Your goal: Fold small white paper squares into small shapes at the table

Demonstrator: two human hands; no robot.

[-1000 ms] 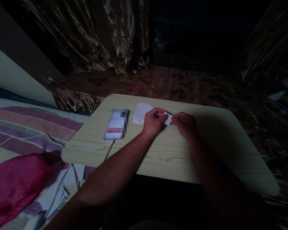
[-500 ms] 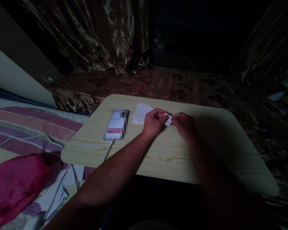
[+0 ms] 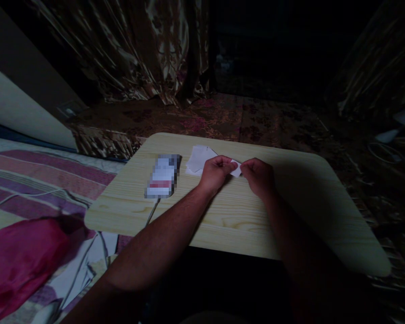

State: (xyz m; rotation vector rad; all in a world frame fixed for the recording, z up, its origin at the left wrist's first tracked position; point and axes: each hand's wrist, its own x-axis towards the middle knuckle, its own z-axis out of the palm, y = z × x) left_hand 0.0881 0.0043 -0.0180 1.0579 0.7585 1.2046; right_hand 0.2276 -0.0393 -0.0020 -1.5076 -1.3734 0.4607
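Observation:
My left hand (image 3: 215, 172) and my right hand (image 3: 259, 176) meet above the far half of a light wooden table (image 3: 300, 216). Both are closed in a pinch on one small white paper piece (image 3: 236, 168), which shows between the thumbs. Just behind my left hand, a few loose white paper sheets (image 3: 197, 158) lie flat on the table.
A phone (image 3: 162, 176) lies left of the papers with a cable (image 3: 152, 211) running off the near edge. A striped bedcover (image 3: 37, 175) and a crimson cloth (image 3: 23, 256) lie to the left. Patterned carpet (image 3: 256, 117) and shiny curtains (image 3: 131, 49) are beyond. The room is dim.
Hardly anything differs. Both hands stay pinched on the small paper; the view has shifted very slightly.

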